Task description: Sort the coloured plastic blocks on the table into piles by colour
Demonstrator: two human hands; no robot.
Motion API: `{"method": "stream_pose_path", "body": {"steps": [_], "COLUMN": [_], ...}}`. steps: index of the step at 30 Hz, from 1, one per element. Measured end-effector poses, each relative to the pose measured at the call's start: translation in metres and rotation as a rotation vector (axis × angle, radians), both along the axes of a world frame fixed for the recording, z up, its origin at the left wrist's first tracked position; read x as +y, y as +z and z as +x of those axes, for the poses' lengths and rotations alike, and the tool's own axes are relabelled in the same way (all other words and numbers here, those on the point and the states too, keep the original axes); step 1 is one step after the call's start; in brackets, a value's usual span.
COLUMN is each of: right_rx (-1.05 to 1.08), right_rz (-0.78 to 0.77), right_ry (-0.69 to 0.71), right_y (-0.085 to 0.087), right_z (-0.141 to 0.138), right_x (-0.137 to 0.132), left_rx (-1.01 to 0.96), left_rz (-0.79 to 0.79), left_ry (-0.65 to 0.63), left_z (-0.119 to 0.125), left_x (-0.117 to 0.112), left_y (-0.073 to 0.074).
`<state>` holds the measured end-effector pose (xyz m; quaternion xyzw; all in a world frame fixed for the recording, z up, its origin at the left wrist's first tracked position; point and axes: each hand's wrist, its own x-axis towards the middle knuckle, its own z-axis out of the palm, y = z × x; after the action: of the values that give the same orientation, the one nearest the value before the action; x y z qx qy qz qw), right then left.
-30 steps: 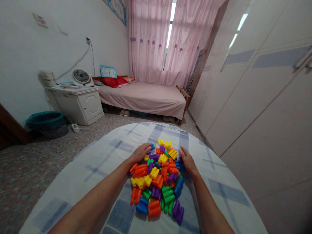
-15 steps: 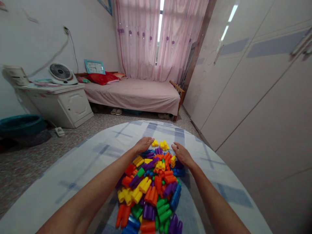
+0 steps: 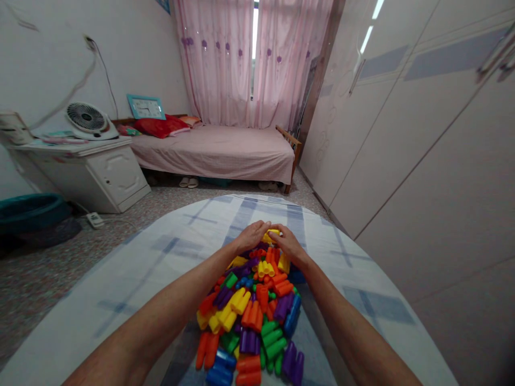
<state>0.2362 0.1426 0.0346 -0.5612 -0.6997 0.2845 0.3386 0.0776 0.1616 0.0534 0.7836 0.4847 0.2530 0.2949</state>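
Observation:
A heap of plastic toy building pieces [image 3: 261,300] in red, orange, yellow, green, blue and purple lies on the cloth-covered table [image 3: 169,268]. Many are shaped like joined tubes. At the heap's far end, my left hand [image 3: 252,237] curves around from the left, its fingers stretched out. My right hand [image 3: 288,244] curves in from the other side, its fingers apart and slightly bent. The fingertips of both hands come close together; I cannot tell whether they touch. Between them sits a yellow piece [image 3: 271,236], partly hidden by the fingers.
A white and blue checked cloth covers the rounded table. Beyond it stands a bed [image 3: 217,150] with a pink sheet. A white cabinet [image 3: 116,177] with a fan [image 3: 90,119] is at the left, near a teal tub [image 3: 32,206]. A tall wardrobe [image 3: 402,150] lines the right.
Both hands have moved inward toward each other at the far end of the heap. The yellow pieces there are now gathered closer to the pile. The view has turned slightly right.

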Motion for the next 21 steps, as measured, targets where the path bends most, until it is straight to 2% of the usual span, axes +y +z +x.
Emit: {"method": "stream_pose_path", "body": {"steps": [4, 7, 9, 11, 13, 15, 17, 19, 21], "right_rx": [0.302, 0.266, 0.202, 0.146, 0.117, 0.114, 0.122, 0.13, 0.149], "right_rz": [0.079, 0.172, 0.221, 0.273, 0.298, 0.257, 0.16, 0.085, 0.064], "right_ry": [0.109, 0.17, 0.219, 0.198, 0.053, -0.147, -0.266, -0.294, -0.289], "right_y": [0.017, 0.027, 0.03, 0.028, 0.02, 0.004, -0.014, -0.031, -0.041], "right_z": [0.004, 0.001, 0.003, 0.009, 0.02, 0.033, 0.042, 0.044, 0.039], "right_x": [-0.047, -0.092, -0.117, -0.133, -0.136, -0.131, -0.121, -0.114, -0.109], "left_rx": [-0.186, -0.225, -0.2, -0.184, -0.176, -0.124, -0.097, -0.124, -0.163], "left_rz": [0.009, 0.024, 0.079, 0.176, 0.272, 0.278, 0.198, 0.096, 0.035], "left_ry": [-0.04, -0.112, -0.125, -0.034, 0.163, 0.355, 0.488, 0.529, 0.513], "left_z": [-0.017, -0.035, -0.048, -0.064, -0.082, -0.099, -0.112, -0.115, -0.108], "left_x": [-0.046, -0.092, -0.118, -0.138, -0.15, -0.155, -0.156, -0.156, -0.154], "left_y": [0.028, 0.04, 0.038, 0.027, 0.007, -0.016, -0.038, -0.055, -0.063]}}
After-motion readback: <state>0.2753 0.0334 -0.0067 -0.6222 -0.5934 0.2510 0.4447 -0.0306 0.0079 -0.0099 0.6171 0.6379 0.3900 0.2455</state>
